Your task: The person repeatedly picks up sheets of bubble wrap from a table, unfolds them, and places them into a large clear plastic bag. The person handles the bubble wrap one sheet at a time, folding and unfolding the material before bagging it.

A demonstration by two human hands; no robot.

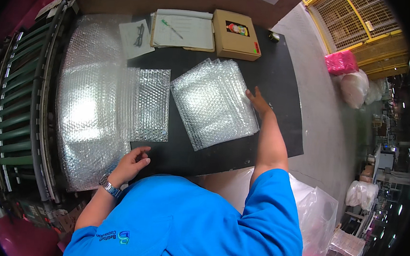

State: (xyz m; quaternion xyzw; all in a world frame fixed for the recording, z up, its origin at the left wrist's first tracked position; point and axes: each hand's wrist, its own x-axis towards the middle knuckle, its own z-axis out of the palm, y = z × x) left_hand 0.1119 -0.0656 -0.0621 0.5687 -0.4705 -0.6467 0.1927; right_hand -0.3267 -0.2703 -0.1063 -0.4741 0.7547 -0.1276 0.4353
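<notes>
A fanned stack of clear bubble wrap bags [214,104] lies tilted on the black tabletop [285,86]. At the stack's right edge is my right hand [259,102], its fingers spread and touching or just beside the plastic. My left hand [132,164], with a metal watch on the wrist, is near the table's front edge, thumb and fingers apart and nothing between them. Just beyond it, another group of bubble wrap bags [153,105] lies flat, overlapping a long, wide bubble wrap pile [89,99] along the table's left side.
At the back are a clipboard with papers [188,30] and a green pen [172,28], eyeglasses [139,35] on a sheet, and a cardboard box [236,36]. A roller conveyor [22,99] borders the left. Plastic-covered material [312,204] stands front right; yellow fencing [358,19] rises beyond.
</notes>
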